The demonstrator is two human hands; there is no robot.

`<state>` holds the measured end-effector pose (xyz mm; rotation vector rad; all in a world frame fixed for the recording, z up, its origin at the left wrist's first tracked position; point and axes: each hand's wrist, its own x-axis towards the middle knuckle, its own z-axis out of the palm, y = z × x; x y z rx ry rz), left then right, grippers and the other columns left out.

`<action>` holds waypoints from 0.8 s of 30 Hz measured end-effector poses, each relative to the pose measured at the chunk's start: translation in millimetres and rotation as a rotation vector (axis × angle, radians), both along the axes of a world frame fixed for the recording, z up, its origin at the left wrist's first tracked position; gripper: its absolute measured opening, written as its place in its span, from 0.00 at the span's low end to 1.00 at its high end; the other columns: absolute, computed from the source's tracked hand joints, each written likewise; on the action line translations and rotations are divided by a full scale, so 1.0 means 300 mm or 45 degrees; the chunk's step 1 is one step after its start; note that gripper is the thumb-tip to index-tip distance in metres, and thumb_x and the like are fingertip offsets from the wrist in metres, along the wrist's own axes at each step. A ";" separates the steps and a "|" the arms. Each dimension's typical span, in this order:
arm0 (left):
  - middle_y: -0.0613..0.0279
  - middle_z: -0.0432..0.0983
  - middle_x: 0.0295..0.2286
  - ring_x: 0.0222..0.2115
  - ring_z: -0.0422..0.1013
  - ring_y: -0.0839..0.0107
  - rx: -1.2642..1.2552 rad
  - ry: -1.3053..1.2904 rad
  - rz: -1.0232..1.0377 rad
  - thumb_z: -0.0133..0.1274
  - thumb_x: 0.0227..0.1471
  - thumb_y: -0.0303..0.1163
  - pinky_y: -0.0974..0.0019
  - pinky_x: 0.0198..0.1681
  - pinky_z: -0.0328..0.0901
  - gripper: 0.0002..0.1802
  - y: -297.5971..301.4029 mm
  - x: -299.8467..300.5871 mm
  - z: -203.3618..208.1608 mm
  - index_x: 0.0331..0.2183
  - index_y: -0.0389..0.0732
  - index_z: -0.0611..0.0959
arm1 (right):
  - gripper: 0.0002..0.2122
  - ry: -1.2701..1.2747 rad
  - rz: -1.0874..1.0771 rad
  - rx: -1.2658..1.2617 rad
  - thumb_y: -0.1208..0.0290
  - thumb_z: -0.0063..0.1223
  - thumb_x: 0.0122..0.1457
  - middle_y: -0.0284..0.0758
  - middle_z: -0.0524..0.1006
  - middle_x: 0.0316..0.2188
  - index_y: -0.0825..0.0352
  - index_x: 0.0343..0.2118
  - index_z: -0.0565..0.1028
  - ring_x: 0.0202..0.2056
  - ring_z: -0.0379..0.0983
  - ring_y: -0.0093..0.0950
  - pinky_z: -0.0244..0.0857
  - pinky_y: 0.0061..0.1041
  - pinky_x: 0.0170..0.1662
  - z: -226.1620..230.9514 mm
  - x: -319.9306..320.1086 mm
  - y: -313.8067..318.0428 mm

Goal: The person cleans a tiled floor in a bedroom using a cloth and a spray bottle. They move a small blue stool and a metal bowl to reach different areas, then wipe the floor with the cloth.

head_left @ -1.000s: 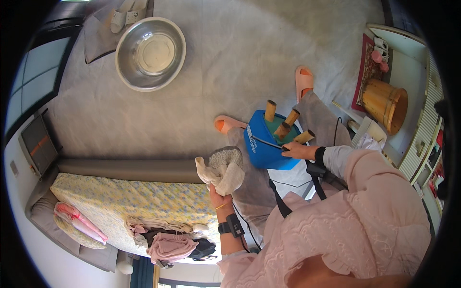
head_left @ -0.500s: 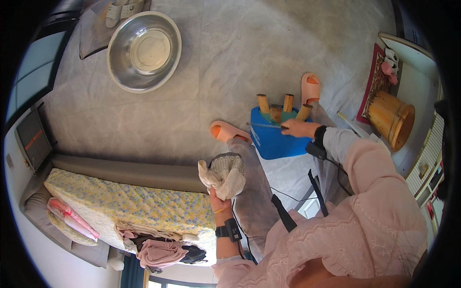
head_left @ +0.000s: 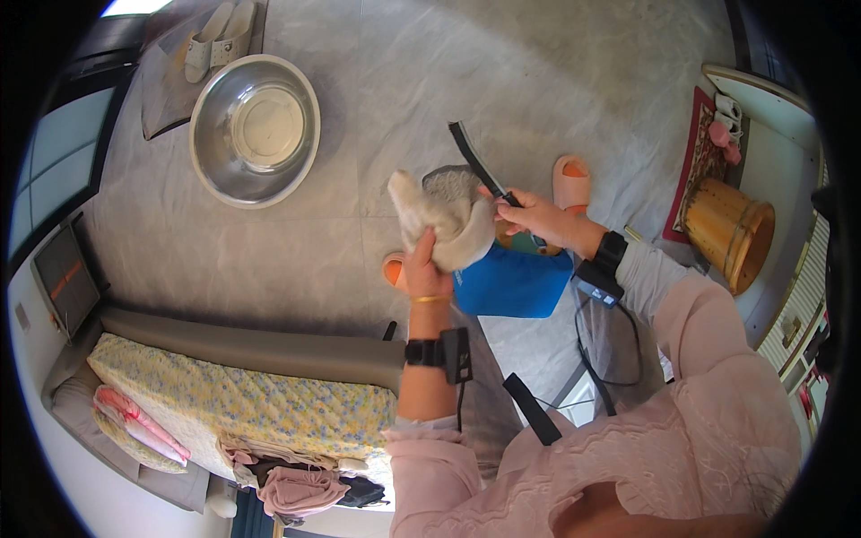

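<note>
Sitting between the hands (head_left: 425,266) (head_left: 545,221), pale cloth (head_left: 456,228) perhaps touches the brush (head_left: 473,157)

A soft pink top (head_left: 646,421) is being worn toward four o'clock, and it is being trimmed by wavy stitching and frills. Its right sleeve (head_left: 704,309) is being followed by a pale grey cuff (head_left: 647,260) toward three o'clock. By the right hand (head_left: 543,220), a black band (head_left: 613,250) is being worn with a small dark box (head_left: 597,283). Toward six o'clock, below the left hand (head_left: 425,269), a thin yellow bracelet (head_left: 432,299) is being worn. Another black band (head_left: 423,352) is being worn there, with a black box (head_left: 456,355) and a black cable (head_left: 461,408). Greyish trousers (head_left: 484,394) are being worn toward five o'clock. Peach-orange slippers (head_left: 571,190) are being worn toward two and nine o'clock.
</note>
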<state>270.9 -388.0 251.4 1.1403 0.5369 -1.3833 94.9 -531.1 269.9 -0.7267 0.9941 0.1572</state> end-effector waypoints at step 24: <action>0.57 0.69 0.33 0.38 0.63 0.59 -0.289 -1.579 -2.505 0.50 0.41 0.27 0.58 0.44 0.56 0.16 0.102 -0.545 -0.168 0.37 0.40 0.76 | 0.10 0.514 -0.189 -0.184 0.66 0.46 0.59 0.25 0.69 0.23 0.67 0.37 0.72 0.23 0.62 0.15 0.56 0.13 0.25 -0.209 -0.470 0.115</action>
